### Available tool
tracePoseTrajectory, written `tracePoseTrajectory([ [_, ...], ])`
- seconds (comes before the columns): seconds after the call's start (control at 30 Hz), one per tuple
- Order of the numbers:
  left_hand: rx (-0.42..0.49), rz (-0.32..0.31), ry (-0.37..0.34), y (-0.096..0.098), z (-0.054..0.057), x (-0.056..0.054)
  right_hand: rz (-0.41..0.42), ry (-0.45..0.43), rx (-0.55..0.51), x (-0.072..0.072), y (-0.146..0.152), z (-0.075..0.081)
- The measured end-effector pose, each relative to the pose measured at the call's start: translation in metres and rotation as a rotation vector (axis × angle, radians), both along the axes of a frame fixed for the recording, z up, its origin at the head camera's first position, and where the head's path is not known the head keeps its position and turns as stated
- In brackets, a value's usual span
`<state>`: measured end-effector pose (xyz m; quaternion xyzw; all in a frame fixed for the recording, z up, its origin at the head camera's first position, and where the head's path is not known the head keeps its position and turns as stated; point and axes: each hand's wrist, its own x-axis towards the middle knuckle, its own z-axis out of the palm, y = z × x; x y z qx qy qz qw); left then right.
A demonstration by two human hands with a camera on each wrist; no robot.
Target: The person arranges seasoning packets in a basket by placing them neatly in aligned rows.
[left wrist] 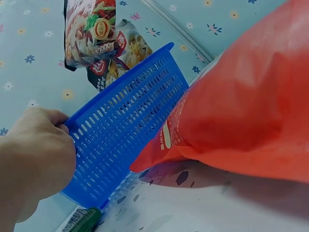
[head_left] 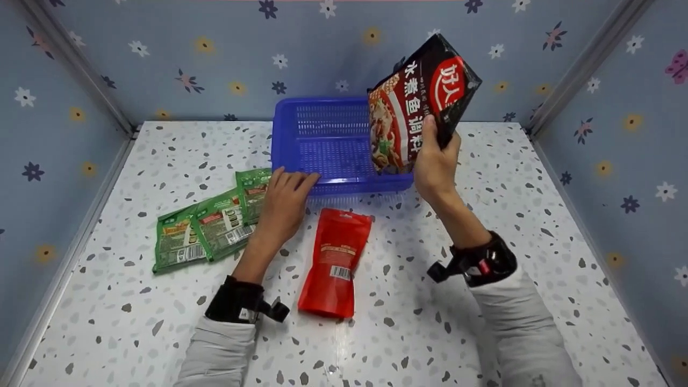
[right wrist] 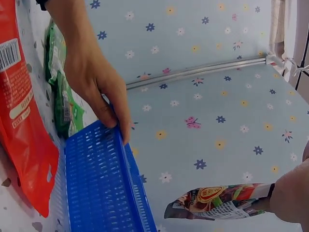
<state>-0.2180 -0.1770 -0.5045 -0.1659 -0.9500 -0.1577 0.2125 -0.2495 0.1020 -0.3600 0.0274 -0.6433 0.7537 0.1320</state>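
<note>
Black glossy pouch (head_left: 411, 107) in fingers (head_left: 429, 133); perforated basket (head_left: 344, 181).

You wear a light grey left sleeve (head_left: 217, 352) and a matching right sleeve (head_left: 529, 328), both creased crosswise. Your left hand (head_left: 285, 204) and right hand (head_left: 436, 166) are bare. Your black left wristband (head_left: 230, 300) bears a small pale label (head_left: 246, 314) and a stubby black bracket (head_left: 278, 312). Your right wristband (head_left: 502, 258) is glossy black, shows a red part (head_left: 485, 267), and carries a similar projecting bracket.
</note>
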Motion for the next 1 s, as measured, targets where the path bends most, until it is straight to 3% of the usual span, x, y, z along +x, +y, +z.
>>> tracePoseTrajectory([
  [0.07,-0.001,0.001,-0.008,-0.001,0.0,0.0,0.003,-0.04,0.062,-0.011,0.0,0.003],
  [0.3,-0.002,0.006,-0.022,-0.002,0.0,0.0,0.023,-0.091,0.093,-0.047,-0.011,0.009],
  [0.43,0.006,0.003,-0.005,-0.001,0.0,0.0,0.003,-0.123,0.189,-0.062,-0.016,0.007],
  [0.67,-0.008,0.014,0.011,0.002,0.002,0.0,0.023,-0.15,0.4,-0.081,-0.02,0.0],
  [1.0,-0.002,0.009,0.03,0.002,0.001,0.0,0.108,-0.119,0.423,-0.101,-0.03,-0.013],
])
